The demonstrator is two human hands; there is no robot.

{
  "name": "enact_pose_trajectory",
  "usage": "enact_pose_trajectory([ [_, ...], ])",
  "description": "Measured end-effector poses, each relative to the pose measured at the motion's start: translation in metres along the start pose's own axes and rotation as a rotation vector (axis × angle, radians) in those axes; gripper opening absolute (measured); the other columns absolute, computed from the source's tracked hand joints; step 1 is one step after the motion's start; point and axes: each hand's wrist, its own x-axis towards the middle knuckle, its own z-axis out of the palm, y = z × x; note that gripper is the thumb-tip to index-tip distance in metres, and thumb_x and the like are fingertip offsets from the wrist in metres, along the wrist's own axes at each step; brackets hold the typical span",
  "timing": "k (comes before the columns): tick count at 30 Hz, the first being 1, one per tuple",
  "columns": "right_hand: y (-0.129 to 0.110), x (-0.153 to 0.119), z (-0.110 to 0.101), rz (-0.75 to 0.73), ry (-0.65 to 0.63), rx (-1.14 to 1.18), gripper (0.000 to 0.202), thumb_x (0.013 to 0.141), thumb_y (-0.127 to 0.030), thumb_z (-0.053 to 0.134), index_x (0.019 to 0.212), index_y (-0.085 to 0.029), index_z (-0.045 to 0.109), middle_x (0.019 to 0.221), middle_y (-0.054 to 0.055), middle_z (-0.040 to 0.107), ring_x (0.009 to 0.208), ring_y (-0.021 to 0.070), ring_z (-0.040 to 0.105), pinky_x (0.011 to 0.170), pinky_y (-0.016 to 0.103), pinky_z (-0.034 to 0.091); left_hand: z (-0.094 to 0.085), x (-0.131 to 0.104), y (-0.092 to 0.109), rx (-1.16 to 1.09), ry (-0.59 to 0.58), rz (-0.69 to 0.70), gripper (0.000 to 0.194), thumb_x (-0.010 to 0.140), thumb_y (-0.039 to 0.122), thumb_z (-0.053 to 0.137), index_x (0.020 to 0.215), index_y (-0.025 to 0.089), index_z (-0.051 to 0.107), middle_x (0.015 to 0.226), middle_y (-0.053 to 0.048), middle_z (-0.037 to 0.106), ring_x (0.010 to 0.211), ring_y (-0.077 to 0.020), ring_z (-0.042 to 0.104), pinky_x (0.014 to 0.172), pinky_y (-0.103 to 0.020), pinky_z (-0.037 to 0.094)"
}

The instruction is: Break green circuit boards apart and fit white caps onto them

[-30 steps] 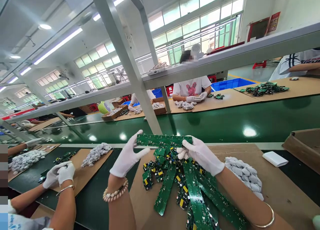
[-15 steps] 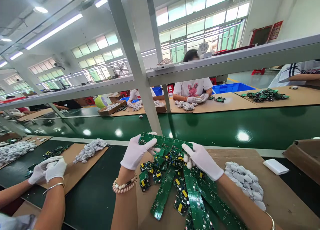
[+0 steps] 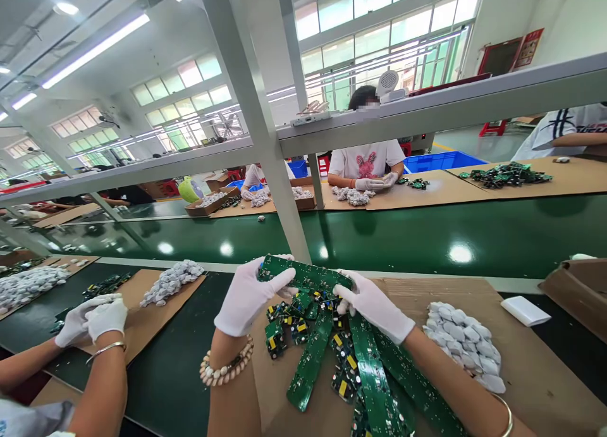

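Observation:
A long green circuit board strip [image 3: 308,275] is held up between my two white-gloved hands. My left hand [image 3: 251,293] grips its left end, thumb across the face. On its right end, my right hand [image 3: 372,301] is closed, thumb on top and fingers curled beneath. Below the strip lies a pile of small circuit boards [image 3: 344,361] with yellow and black parts. More green board strips [image 3: 372,374] fan out toward me over the cardboard sheet [image 3: 277,399]. To the right of my right forearm sits a heap of white rounded pieces [image 3: 465,342].
A white packet [image 3: 525,310] and an open cardboard box [image 3: 576,298] stand at the right. At the left, a co-worker's gloved hands [image 3: 92,320] work beside another white heap [image 3: 173,282]. A green conveyor belt [image 3: 403,234] runs beyond, crossed by a grey post [image 3: 275,171].
Both hands have shifted slightly left with the strip, and its tilt has changed a little. My grip on both ends stays. The camera view has moved slightly.

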Motion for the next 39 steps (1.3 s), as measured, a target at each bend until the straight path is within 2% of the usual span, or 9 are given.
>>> enact_pose_trajectory([
  [4, -0.004, -0.002, -0.002, -0.016, -0.11, 0.219, 0.057, 0.08, -0.027, 0.053, 0.133, -0.015, 0.038, 0.089, 0.006, 0.07, 0.08, 0.0183, 0.067, 0.076, 0.034, 0.054, 0.002, 0.008, -0.005, -0.042, -0.058, -0.048, 0.039, 0.064, 0.036, 0.073, 0.093, 0.012, 0.067, 0.071, -0.004, 0.072, 0.057, -0.0216, 0.069, 0.052, -0.031, 0.06],
  [7, -0.009, -0.006, -0.006, -0.045, -0.111, 0.206, 0.06, 0.074, -0.017, 0.055, 0.132, -0.02, 0.041, 0.12, 0.006, 0.06, 0.105, 0.0202, 0.058, 0.094, 0.037, 0.046, 0.005, 0.01, -0.005, -0.056, -0.081, -0.065, 0.042, 0.062, 0.038, 0.074, 0.093, 0.01, 0.067, 0.069, -0.005, 0.071, 0.057, -0.0228, 0.069, 0.051, -0.031, 0.06],
  [11, -0.012, -0.009, -0.007, -0.052, -0.188, 0.298, 0.073, 0.067, -0.012, 0.058, 0.136, -0.019, 0.034, 0.137, 0.007, 0.045, 0.11, 0.0214, 0.055, 0.099, 0.04, 0.042, 0.008, 0.012, -0.007, -0.076, -0.099, -0.075, 0.042, 0.063, 0.037, 0.074, 0.093, 0.009, 0.066, 0.068, -0.006, 0.071, 0.057, -0.023, 0.069, 0.051, -0.03, 0.059],
  [18, -0.018, -0.013, -0.009, -0.071, -0.145, 0.264, 0.057, 0.073, -0.022, 0.063, 0.128, -0.022, 0.048, 0.112, 0.005, 0.063, 0.1, 0.0214, 0.06, 0.095, 0.042, 0.045, 0.01, 0.016, -0.01, -0.094, -0.147, -0.096, 0.035, 0.066, 0.034, 0.073, 0.09, 0.01, 0.065, 0.067, -0.006, 0.071, 0.058, -0.0216, 0.069, 0.052, -0.029, 0.06],
  [22, -0.021, -0.013, -0.007, -0.089, -0.16, 0.386, 0.045, 0.079, -0.037, 0.057, 0.12, -0.017, 0.055, 0.107, 0.009, 0.065, 0.078, 0.0185, 0.067, 0.067, 0.033, 0.058, 0.014, 0.016, -0.007, -0.109, -0.151, -0.112, 0.033, 0.064, 0.032, 0.074, 0.087, 0.01, 0.065, 0.064, -0.004, 0.071, 0.056, -0.0211, 0.068, 0.051, -0.029, 0.059],
  [24, -0.021, -0.012, -0.006, -0.084, -0.18, 0.375, 0.044, 0.08, -0.038, 0.057, 0.116, -0.015, 0.057, 0.094, 0.01, 0.069, 0.063, 0.0169, 0.067, 0.05, 0.027, 0.056, 0.017, 0.015, -0.005, -0.103, -0.139, -0.125, 0.034, 0.063, 0.033, 0.075, 0.086, 0.01, 0.065, 0.063, -0.004, 0.07, 0.056, -0.0217, 0.068, 0.051, -0.029, 0.059],
  [26, -0.019, -0.01, -0.005, -0.09, -0.154, 0.325, 0.041, 0.08, -0.038, 0.056, 0.113, -0.014, 0.059, 0.08, 0.008, 0.07, 0.055, 0.0161, 0.067, 0.044, 0.024, 0.054, 0.021, 0.014, -0.005, -0.079, -0.11, -0.13, 0.035, 0.063, 0.034, 0.075, 0.086, 0.01, 0.064, 0.062, -0.004, 0.07, 0.057, -0.0224, 0.069, 0.051, -0.029, 0.059],
  [30, -0.013, -0.008, -0.006, -0.12, -0.073, 0.246, 0.037, 0.081, -0.037, 0.053, 0.108, -0.014, 0.061, 0.067, 0.005, 0.069, 0.055, 0.0177, 0.068, 0.046, 0.024, 0.055, 0.029, 0.011, -0.007, -0.008, -0.05, -0.11, 0.035, 0.065, 0.035, 0.072, 0.088, 0.01, 0.063, 0.061, -0.004, 0.068, 0.055, -0.0215, 0.068, 0.052, -0.03, 0.058],
  [39, -0.008, -0.005, -0.005, -0.081, 0.014, 0.204, 0.033, 0.077, -0.037, 0.053, 0.098, -0.015, 0.064, 0.069, 0.004, 0.07, 0.056, 0.0207, 0.069, 0.05, 0.028, 0.056, 0.047, 0.003, -0.003, 0.08, 0.085, -0.136, 0.022, 0.067, 0.026, 0.066, 0.085, 0.014, 0.063, 0.058, 0.001, 0.065, 0.055, -0.0181, 0.067, 0.045, -0.022, 0.052],
])
